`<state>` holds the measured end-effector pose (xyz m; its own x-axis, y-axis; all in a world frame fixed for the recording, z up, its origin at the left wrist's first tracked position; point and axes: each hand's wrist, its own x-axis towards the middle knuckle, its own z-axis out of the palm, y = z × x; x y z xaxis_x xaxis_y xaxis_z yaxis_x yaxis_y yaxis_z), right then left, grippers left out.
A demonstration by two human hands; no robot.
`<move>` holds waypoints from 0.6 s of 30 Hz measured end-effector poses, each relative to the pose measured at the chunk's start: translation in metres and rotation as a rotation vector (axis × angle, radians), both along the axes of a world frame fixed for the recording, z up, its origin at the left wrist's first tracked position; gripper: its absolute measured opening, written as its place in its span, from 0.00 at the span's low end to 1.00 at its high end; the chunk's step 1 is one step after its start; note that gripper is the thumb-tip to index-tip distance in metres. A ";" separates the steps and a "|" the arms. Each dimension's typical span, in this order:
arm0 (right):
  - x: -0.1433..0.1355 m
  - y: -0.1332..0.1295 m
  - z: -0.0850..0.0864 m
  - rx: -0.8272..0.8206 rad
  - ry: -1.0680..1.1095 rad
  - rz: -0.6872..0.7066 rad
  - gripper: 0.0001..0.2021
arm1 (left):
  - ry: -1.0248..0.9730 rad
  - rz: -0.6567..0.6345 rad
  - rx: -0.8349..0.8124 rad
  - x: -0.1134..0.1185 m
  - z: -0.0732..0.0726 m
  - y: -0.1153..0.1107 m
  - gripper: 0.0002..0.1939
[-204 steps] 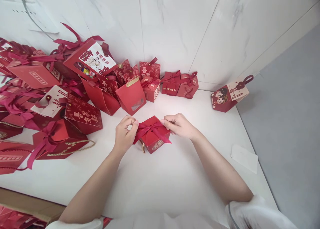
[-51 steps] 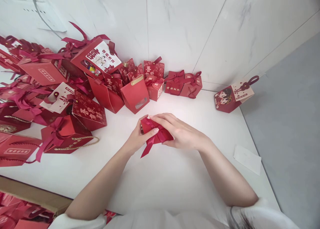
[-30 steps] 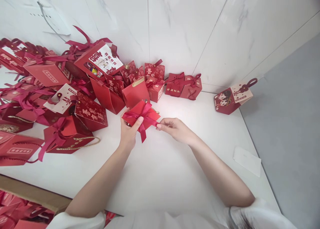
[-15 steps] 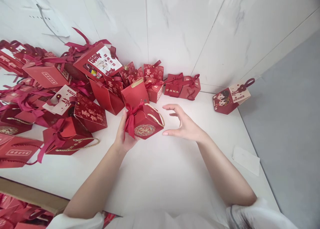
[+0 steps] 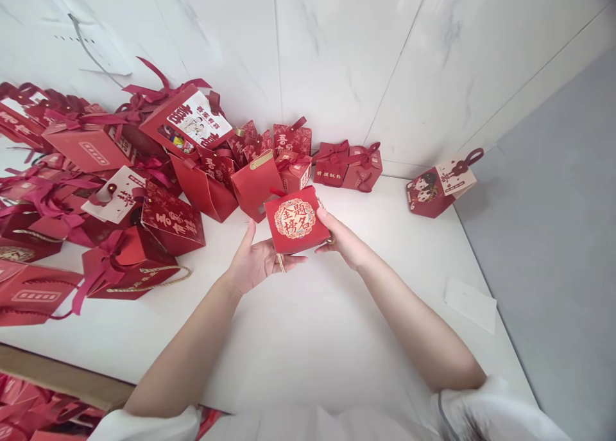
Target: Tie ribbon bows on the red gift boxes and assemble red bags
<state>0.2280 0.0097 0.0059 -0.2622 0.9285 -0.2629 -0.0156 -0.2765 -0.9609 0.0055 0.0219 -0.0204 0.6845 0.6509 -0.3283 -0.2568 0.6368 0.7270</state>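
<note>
A small red gift box (image 5: pixel 294 221) is tilted above the table, its round gold-framed emblem with dark characters facing me. My right hand (image 5: pixel 339 239) grips it from the right, thumb on the near face and fingers beneath. At its lower left, my left hand (image 5: pixel 260 258) is open, with the thumb raised apart and fingers stretched under the box. Whether those fingers touch the box is hard to tell. A twisted gold cord (image 5: pixel 281 262) dangles from the box in front of the left fingers. The box's ribbon is mostly hidden behind it.
Many red gift boxes (image 5: pixel 120 261) with ribbons are heaped on the left of the white table (image 5: pixel 308 345). Two bow-tied boxes (image 5: pixel 346 168) stand by the wall. One red-and-pink box (image 5: pixel 436 187) and a white paper (image 5: pixel 470 305) lie right. A carton (image 5: pixel 62 373) holds more at lower left.
The box has been turned so its emblem face points up toward me. My right hand has closed on it, while my left hand has loosened and spread its fingers.
</note>
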 end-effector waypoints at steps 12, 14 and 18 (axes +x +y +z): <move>0.014 0.005 -0.001 0.165 0.018 0.162 0.34 | 0.097 0.007 0.249 0.002 -0.007 -0.005 0.42; 0.020 0.005 0.000 0.328 -0.010 0.263 0.41 | 0.198 0.021 0.448 0.002 -0.007 -0.008 0.35; 0.032 0.003 0.004 0.553 -0.153 0.382 0.53 | 0.375 -0.009 0.725 0.002 0.000 -0.011 0.36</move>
<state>0.2601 0.0125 0.0100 -0.5955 0.7867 0.1628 0.1326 0.2962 -0.9459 0.0071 0.0112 -0.0204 0.6189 0.7847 -0.0362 0.0886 -0.0239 0.9958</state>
